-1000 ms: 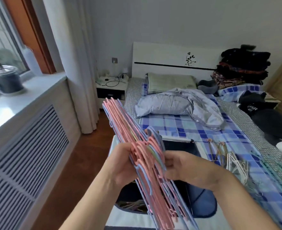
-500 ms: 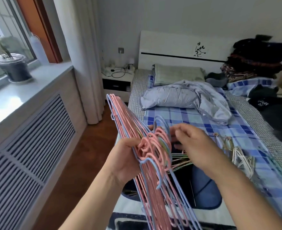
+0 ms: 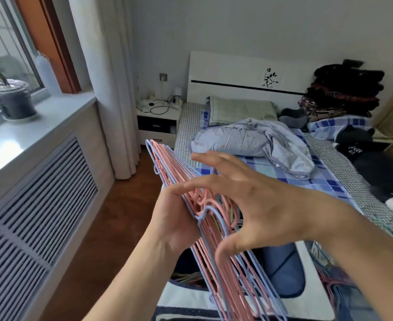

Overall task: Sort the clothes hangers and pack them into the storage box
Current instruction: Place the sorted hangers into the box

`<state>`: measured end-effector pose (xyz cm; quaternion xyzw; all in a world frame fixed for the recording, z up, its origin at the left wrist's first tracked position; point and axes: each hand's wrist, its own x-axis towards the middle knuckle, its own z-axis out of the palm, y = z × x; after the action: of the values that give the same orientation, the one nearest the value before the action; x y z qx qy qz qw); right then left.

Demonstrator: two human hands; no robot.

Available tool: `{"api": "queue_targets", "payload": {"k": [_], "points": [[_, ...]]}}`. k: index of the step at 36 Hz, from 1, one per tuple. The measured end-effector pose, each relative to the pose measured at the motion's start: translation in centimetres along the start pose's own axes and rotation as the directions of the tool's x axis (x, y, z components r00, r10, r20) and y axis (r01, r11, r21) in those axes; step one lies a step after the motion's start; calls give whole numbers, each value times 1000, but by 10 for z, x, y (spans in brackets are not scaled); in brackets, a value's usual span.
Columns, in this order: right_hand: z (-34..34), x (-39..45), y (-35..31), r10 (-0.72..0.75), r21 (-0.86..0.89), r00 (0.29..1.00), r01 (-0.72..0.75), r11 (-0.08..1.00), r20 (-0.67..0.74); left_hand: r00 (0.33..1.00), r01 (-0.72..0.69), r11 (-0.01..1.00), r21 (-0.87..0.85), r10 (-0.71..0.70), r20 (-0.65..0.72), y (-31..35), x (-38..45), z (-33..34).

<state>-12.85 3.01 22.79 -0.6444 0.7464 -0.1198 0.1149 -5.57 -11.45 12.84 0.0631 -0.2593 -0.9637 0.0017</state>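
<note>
Daylit bedroom (image 3: 248,24), bed (image 3: 329,172), wooden floor (image 3: 121,216)

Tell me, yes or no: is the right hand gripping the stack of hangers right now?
No. The right hand hovers over the stack of hangers with fingers spread, while the left hand holds it.

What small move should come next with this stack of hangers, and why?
Probably lower the hangers into the dark box below. The left hand grips the stack, the right hand is spread open against it, and the box sits directly underneath.
</note>
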Motion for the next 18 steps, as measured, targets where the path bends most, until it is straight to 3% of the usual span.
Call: {"api": "queue_targets", "payload": {"k": [3, 7, 14, 18], "points": [[0, 10, 12, -25, 19, 990, 28, 999, -142, 999, -5, 995, -95, 1, -46, 2, 2, -1], [9, 19, 30, -45, 36, 911, 66, 997, -411, 1000, -13, 994, -112, 11, -18, -1, 2, -5], [28, 17, 30, -93, 112, 878, 164, 980, -470, 988, -84, 993, -89, 71, -138, -4, 1, -1], [44, 25, 15, -146, -33, 781, 159, 987, -608, 985, -110, 992, 53, 116, -131, -11, 4, 7]]}}
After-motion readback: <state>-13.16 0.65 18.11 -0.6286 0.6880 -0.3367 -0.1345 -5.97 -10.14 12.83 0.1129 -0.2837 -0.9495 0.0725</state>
